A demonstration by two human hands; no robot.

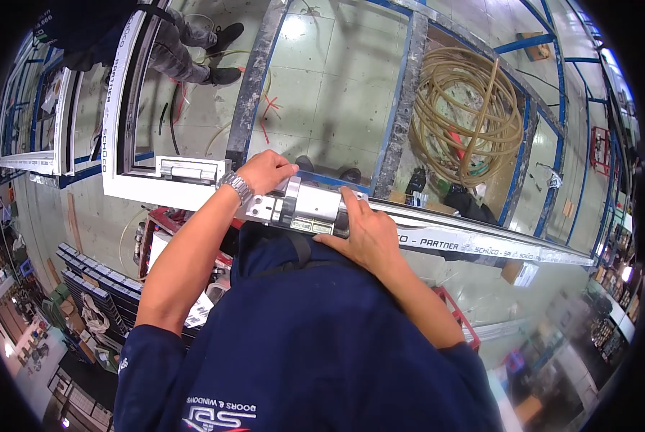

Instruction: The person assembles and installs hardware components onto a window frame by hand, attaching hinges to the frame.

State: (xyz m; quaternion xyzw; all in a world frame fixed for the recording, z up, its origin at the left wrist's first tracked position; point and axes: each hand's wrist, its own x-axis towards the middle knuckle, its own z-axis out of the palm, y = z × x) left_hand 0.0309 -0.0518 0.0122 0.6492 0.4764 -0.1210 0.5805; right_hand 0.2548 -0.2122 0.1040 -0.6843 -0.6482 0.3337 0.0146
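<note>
A white window or door frame [438,243] with printed tape lies across in front of my body. On it sits a silver cylindrical metal device [315,205] with small labels on its near side. My left hand [265,173], with a metal watch at the wrist, is at the device's left end, thumb and fingers pinched together; what they hold is too small to name. My right hand [366,229] grips the device's right end, thumb on the near side and fingers on the far side. A silver hinge-like part [189,171] is set in the frame further left.
Beyond the frame is a worn metal rack [254,86] with blue edges. A coiled hose [474,119] lies at the right. Another person's legs [182,54] stand at the upper left. A red cart [165,219] is below the frame.
</note>
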